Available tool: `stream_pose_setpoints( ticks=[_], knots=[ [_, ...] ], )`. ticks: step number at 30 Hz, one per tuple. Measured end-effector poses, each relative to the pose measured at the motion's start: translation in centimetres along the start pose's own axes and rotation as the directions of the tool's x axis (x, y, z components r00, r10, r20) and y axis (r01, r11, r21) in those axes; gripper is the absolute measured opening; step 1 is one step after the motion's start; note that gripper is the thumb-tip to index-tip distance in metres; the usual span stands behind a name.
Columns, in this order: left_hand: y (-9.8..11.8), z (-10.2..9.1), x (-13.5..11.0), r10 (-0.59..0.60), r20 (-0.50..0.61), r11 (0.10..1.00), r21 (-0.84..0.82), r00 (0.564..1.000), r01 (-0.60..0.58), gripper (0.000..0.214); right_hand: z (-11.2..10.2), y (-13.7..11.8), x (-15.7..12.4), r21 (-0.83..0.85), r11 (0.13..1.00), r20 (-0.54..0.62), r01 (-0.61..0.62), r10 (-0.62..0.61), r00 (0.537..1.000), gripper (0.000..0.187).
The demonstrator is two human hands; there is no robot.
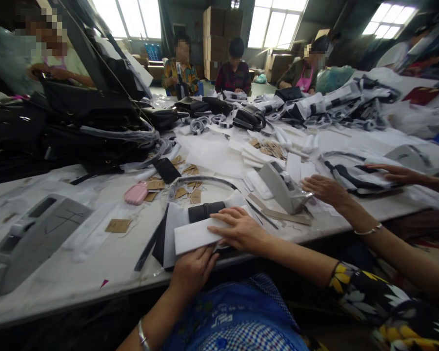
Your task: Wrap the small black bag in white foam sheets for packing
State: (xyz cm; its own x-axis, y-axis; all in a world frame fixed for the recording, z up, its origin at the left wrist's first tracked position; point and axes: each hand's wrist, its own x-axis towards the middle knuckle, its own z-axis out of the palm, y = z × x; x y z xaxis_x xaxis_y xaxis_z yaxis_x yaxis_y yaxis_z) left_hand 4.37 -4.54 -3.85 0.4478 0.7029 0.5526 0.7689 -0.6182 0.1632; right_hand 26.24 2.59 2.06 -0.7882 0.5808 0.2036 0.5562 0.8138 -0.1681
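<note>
A black handbag [162,246], partly covered with white wrapping, lies in front of me at the table edge, its plastic-wrapped handle [205,180] arching behind it. Across it rests a white foam strip [193,236]. My left hand [193,268] is at the strip's lower edge, fingers bent against it and the bag; their tips are partly hidden. My right hand [239,229] lies over the strip's right end with its fingers stretched out. A black rolled piece [205,210] sits just above the strip.
Grey tape dispensers stand at left [47,239] and right [283,187], a co-worker's hand [325,190] at the right one. Brown tags [117,225], a pink case [135,193] and a black pouch [167,170] lie around. Black bags [95,122] are piled at left. Several people sit opposite.
</note>
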Motion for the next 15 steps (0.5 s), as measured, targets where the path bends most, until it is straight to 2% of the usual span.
stream_pose_setpoints(
  ticks=[7,13,15],
  knots=[
    [-0.5,-0.2,-0.1,0.056,-0.093,0.998,-0.034,0.994,-0.060,0.023,2.0,-0.7,-1.0,-0.015,1.000,0.027,-0.012,0.013,1.000,0.048],
    [1.1,-3.8,1.1,0.126,-0.180,0.988,-0.068,0.976,-0.140,0.022,2.7,-1.1,-1.1,0.035,0.998,-0.021,-0.061,0.062,0.998,0.045],
    [1.6,-4.5,2.3,0.104,-0.144,0.992,-0.059,0.984,-0.113,0.031,2.7,-1.1,-1.0,0.072,0.995,-0.040,-0.071,0.074,0.996,0.044]
  ],
)
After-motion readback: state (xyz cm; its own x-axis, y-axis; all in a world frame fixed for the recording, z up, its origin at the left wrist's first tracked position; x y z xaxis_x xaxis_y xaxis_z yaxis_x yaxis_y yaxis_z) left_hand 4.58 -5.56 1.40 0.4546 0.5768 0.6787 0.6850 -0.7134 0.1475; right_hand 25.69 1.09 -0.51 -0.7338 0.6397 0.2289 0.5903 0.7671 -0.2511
